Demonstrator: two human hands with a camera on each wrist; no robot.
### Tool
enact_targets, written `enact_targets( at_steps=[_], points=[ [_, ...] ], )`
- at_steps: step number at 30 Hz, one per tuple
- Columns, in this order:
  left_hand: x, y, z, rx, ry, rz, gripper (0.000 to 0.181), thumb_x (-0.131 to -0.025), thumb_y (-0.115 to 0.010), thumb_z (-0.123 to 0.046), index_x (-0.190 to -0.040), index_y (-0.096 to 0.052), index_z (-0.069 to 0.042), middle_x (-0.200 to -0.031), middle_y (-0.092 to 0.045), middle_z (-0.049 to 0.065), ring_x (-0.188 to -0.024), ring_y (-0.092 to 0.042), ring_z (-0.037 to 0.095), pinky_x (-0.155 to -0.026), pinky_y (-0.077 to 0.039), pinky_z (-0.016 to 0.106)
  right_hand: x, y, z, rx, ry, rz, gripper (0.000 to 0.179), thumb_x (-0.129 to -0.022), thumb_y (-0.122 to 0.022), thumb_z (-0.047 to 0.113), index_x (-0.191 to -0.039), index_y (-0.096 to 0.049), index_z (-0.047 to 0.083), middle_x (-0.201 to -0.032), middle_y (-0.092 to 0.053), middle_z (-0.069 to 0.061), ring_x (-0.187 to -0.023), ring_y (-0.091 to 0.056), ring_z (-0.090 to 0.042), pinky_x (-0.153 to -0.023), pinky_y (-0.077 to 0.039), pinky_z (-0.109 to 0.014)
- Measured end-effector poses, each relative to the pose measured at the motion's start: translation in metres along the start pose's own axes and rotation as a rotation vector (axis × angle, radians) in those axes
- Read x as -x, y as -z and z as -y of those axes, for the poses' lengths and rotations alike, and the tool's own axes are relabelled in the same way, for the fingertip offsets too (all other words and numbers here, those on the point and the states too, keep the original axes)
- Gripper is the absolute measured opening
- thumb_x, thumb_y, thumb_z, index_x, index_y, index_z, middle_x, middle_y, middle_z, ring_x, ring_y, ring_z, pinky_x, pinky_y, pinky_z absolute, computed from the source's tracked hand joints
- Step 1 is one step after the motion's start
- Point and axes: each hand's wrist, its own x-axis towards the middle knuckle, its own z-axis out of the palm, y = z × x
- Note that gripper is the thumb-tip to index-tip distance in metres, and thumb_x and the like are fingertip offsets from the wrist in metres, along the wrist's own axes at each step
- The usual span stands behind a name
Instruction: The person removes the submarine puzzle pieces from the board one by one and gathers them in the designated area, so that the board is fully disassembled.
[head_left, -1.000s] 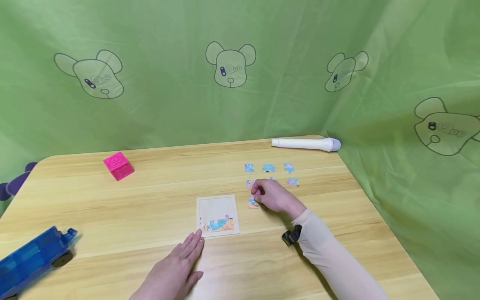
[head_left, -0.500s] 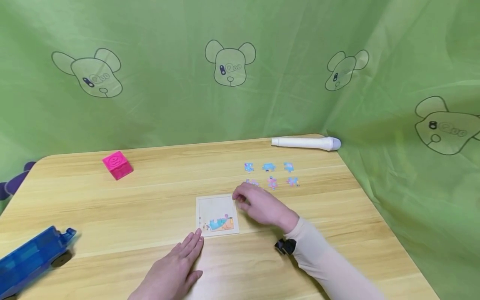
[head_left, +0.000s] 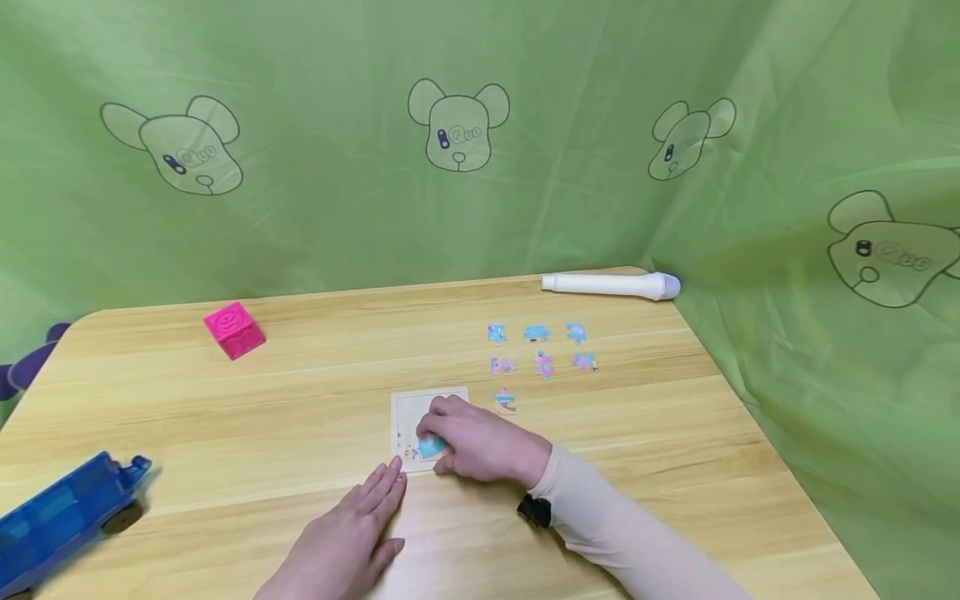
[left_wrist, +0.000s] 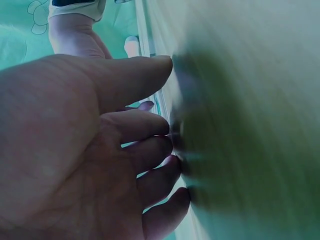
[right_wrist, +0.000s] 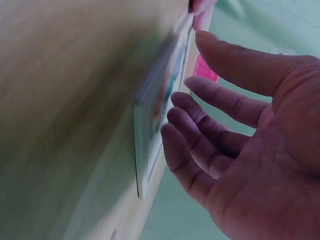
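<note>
A white puzzle board (head_left: 408, 410) lies on the wooden table, with joined blue and orange jigsaw pieces (head_left: 430, 447) along its lower part. My left hand (head_left: 341, 533) rests flat on the table, fingertips at the board's lower left corner. Over the board's right half is my right hand (head_left: 480, 439), which hides part of the joined pieces. In the right wrist view its thumb and loosely bent fingers stand apart, nothing between them, beside the board (right_wrist: 141, 150). A loose jigsaw piece (head_left: 505, 403) with blue and orange print lies just right of the board.
Several loose blue and pink jigsaw pieces (head_left: 543, 364) lie in rows to the upper right. A white toy microphone (head_left: 607, 285) is at the back edge, a pink cube (head_left: 235, 331) at the back left. A blue toy vehicle (head_left: 67, 517) stands front left. Green curtains (head_left: 322, 167) hang behind.
My right hand has moved left and down from the loose pieces to over the board. The loose piece beside the board shows again. My left hand has stayed at the corner.
</note>
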Motion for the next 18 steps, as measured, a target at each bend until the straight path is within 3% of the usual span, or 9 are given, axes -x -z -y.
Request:
enact_targets(
  at_steps=[18],
  points=[
    [0.0002,0.0002,-0.0009,-0.021,0.003,-0.013,0.065,-0.093,-0.066,-0.031,-0.145,-0.045,0.003,-0.155,-0.034,0.013,-0.140,-0.035,0.028,-0.108,-0.037,0.045,-0.0026,-0.0067,0.0006,0.001,-0.001,0.013,0.036,-0.085,-0.076,0.011,-0.118,-0.062,0.013,-0.105,-0.049,0.006,-0.095,-0.049,-0.009,-0.088,-0.046,-0.021]
  ],
)
